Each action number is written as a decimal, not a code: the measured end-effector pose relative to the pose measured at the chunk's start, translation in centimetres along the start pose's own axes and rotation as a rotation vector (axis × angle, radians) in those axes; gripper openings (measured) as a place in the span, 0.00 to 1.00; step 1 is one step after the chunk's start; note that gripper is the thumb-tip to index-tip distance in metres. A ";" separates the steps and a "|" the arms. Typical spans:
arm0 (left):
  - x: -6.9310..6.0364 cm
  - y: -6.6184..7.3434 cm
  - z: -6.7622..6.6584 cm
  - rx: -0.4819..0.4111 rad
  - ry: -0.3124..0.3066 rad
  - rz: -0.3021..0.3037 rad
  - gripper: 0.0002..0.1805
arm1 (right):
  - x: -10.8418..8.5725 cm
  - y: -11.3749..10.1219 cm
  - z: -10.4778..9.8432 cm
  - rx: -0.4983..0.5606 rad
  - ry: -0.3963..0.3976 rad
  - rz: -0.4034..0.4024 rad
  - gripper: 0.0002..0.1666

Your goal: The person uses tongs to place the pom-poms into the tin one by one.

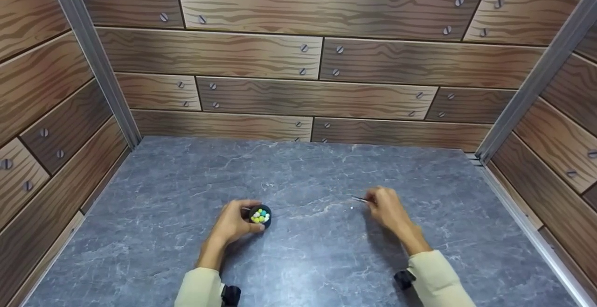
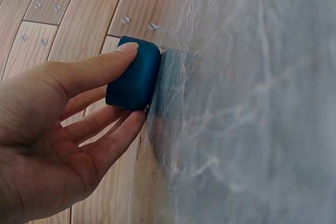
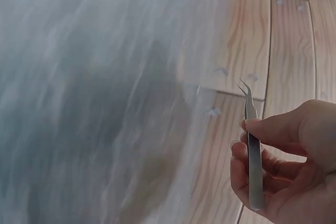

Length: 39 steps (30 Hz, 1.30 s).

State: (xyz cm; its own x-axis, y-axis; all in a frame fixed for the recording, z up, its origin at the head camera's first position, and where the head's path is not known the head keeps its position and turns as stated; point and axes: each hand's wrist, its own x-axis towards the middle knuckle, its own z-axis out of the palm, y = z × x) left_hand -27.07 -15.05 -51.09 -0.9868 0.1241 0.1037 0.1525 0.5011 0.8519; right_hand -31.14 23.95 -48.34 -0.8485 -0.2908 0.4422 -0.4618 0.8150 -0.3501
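My left hand grips a small round cup, thumb on one side and fingers on the other. The cup looks dark from above and deep blue in the left wrist view, where it appears to stand on the table. Several yellow, white and teal beads lie in it. On the right, my right hand pinches metal tweezers between thumb and fingers. Their bent tips are slightly apart with nothing visible between them. A tiny white bead lies on the table just below the tweezer tips in the head view.
The grey marbled tabletop stretches under both hands. Wood-patterned panels enclose it at the back and both sides, with metal posts at the corners. A metal edge strip runs along the right side.
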 end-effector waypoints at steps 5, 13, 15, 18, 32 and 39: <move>0.1 -0.1 0.0 -0.003 0.001 0.009 0.32 | -0.3 1.8 -0.7 -0.028 -0.049 0.113 0.06; -0.1 -0.1 0.1 0.008 -0.001 -0.009 0.32 | -0.6 3.7 -1.0 -0.091 -0.081 0.200 0.03; -0.1 -0.1 0.1 0.009 -0.001 -0.009 0.32 | -0.6 3.8 -1.1 -0.107 -0.084 0.219 0.04; -0.1 -0.1 0.1 0.009 -0.003 -0.009 0.31 | -0.6 4.0 -1.2 -0.124 -0.100 0.249 0.03; -0.2 0.0 0.1 0.029 -0.005 0.002 0.31 | -0.7 4.2 -1.0 -0.164 -0.154 0.290 0.04; -0.1 0.1 0.1 0.027 -0.003 0.005 0.31 | -0.7 4.2 -1.0 -0.168 -0.160 0.296 0.05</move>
State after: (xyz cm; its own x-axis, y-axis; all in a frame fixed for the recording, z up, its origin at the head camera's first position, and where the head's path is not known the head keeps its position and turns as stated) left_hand -26.95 -14.94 -51.05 -0.9859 0.1294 0.1058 0.1585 0.5236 0.8371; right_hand -32.28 28.08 -49.28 -0.9747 -0.0944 0.2028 -0.1532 0.9424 -0.2974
